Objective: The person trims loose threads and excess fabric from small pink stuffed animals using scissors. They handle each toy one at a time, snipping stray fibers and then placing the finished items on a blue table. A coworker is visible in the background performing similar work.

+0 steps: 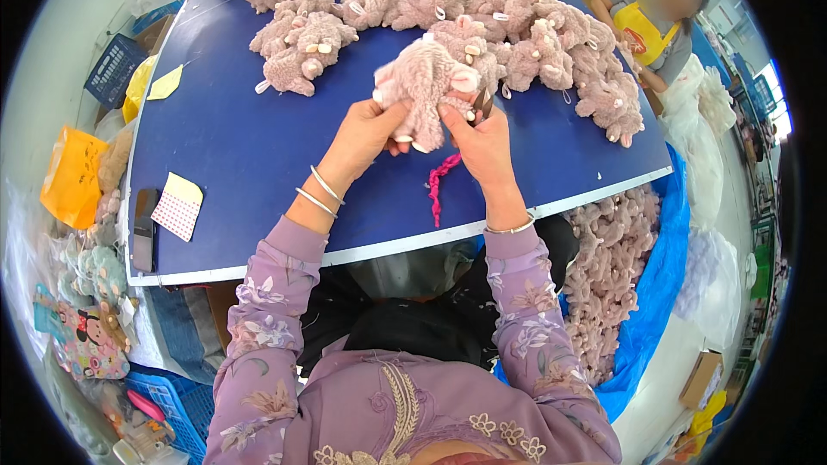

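Observation:
Above the blue tabletop I hold a fluffy pinkish-grey plush animal (422, 86) with both hands. My left hand (377, 131) is closed on its left side, the thumb pressed against the fur. On the other side my right hand (481, 139) pinches the plush near its pink ear. Dark pointed blades (484, 103), apparently thread snips, stick up from my right hand; their handles are hidden. Below the hands a braided magenta cord (436, 189) lies on the table, its upper end close to my right hand. Whether it is tied to the snips I cannot tell.
Many similar plush animals (297, 43) are heaped across the far side of the table (233, 120). A phone (145, 228) and a dotted sheet (179, 207) lie at left. More plush fill a blue-lined bag (676, 232) at right. A person in a yellow apron (646, 33) is at far right.

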### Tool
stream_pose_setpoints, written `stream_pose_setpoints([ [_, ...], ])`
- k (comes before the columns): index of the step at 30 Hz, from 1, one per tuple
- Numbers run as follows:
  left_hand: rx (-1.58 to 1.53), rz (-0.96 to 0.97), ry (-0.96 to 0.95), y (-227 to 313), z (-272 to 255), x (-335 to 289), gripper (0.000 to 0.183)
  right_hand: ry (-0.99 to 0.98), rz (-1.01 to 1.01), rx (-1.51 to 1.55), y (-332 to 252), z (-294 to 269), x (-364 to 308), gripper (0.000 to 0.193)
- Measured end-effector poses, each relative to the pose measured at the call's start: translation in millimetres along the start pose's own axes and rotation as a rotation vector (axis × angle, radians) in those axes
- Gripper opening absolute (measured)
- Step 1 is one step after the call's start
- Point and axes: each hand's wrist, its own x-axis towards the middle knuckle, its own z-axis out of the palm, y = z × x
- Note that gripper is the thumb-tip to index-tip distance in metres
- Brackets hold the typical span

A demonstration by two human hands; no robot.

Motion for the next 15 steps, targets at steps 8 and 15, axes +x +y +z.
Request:
stream_pose_setpoints([
  [8,-0.174,0.091,0.100,-0.8,-4.2,2.0,0.029,0.004,0.051,0.045,1.1,-7.7,-0.1,0.019],
  [15,-0.140,0.154,0.087,-11.0,3.1,1.6,0.026,-0.081,0.059,-0.005,-4.7,-3.0,0.4,0.016],
])
